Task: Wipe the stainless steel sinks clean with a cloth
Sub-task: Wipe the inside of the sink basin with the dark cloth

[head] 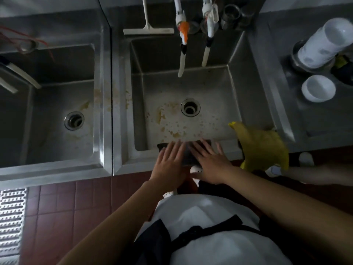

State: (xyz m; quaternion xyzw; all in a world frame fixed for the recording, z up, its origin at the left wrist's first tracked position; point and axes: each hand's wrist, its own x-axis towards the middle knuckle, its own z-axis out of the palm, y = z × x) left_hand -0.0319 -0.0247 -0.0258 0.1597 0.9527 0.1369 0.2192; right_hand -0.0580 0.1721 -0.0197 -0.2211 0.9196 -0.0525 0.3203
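Observation:
Two stainless steel sinks stand side by side: the left sink and the middle sink, whose floor carries yellowish-brown stains around the drain. A dark grey cloth lies flat on the middle sink's front rim. My left hand and my right hand rest on this cloth with fingers spread and flat, side by side. A yellow cloth is draped over the rim's right front corner, just right of my right hand.
Two hoses hang into the middle sink from taps at the back. A white squeegee lies behind the sink. White cups and a white bowl sit on the right counter. A floor grate lies lower left.

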